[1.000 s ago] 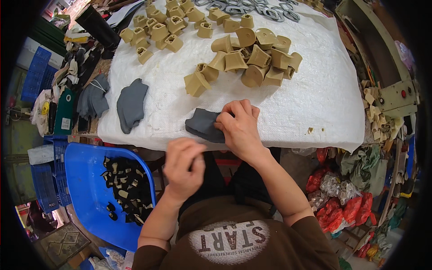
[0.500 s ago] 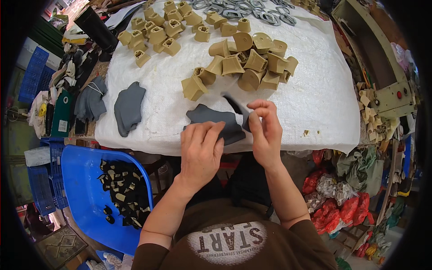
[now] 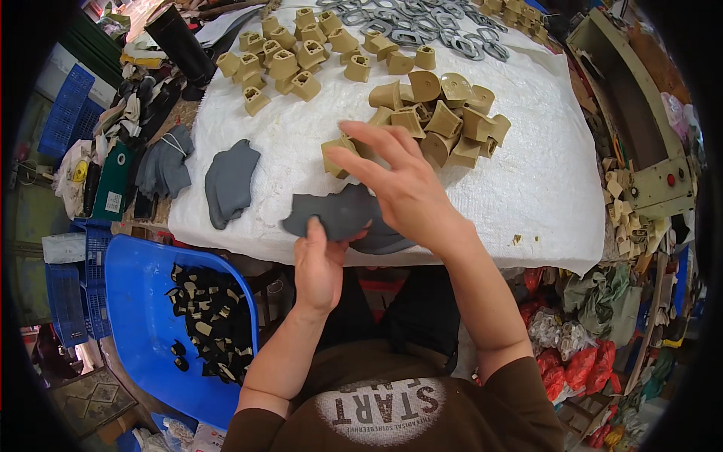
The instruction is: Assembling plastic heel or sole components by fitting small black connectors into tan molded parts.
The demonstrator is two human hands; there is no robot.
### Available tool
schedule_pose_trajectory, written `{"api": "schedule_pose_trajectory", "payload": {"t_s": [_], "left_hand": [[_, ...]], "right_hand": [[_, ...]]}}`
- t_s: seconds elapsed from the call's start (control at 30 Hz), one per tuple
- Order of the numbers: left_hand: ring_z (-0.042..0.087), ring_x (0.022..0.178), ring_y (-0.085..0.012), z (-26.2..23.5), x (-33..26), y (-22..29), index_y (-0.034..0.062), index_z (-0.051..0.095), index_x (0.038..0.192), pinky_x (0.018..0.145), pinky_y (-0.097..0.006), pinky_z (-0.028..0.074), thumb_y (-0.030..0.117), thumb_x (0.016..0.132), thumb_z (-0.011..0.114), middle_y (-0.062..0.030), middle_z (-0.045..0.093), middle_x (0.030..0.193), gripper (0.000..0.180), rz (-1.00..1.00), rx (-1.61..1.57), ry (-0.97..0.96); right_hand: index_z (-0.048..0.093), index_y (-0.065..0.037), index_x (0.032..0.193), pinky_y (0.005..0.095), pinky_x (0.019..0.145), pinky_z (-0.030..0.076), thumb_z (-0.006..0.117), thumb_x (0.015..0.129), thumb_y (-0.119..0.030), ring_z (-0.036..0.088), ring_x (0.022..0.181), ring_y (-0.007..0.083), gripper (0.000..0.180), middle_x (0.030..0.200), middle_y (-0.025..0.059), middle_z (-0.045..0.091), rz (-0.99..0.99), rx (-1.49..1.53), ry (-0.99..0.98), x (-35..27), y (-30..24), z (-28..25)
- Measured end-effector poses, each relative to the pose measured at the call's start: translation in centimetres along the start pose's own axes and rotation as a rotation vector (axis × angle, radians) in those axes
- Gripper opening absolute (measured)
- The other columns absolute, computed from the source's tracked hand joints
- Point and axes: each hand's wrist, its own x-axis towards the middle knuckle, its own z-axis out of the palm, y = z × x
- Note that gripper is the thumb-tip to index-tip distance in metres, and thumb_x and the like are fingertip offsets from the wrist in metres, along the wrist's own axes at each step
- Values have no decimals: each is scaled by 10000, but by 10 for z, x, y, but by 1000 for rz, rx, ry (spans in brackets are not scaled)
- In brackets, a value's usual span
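Since 0.5 s ago, right hand point(image 3: 403, 188) has lifted off the grey flat piece point(image 3: 339, 215) and hovers released, fingers spread, while left hand point(image 3: 320, 264) pinches that piece's near edge at the white-covered tabletop's point(image 3: 527, 181) front, beside tan moulded parts point(image 3: 444, 120).

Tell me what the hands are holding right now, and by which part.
The left hand pinches the grey flat piece at its near edge; the right hand hovers open above it, holding nothing.
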Motion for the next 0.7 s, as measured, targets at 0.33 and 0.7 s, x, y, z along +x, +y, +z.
{"api": "schedule_pose_trajectory", "payload": {"t_s": [0.33, 0.7], "left_hand": [[455, 1215, -224, -4, -2, 4, 8, 444, 1273, 1042, -404, 336, 310, 1006, 292, -92, 482, 1311, 431, 8, -192, -4], [513, 1104, -209, 4, -6, 3, 5, 505, 1175, 985, -385, 378, 271, 996, 340, -98, 551, 1197, 361, 73, -74, 3]], "right_hand": [[572, -57, 1019, 403, 869, 385, 602, 706, -18, 515, 1006, 289, 317, 1060, 74, 549, 14, -87, -5, -6, 25, 22], [521, -8, 905, 334, 686, 512, 605, 705, 135, 604, 850, 282, 260, 1131, 177, 566, 491, 195, 370, -113, 26, -2]]}}
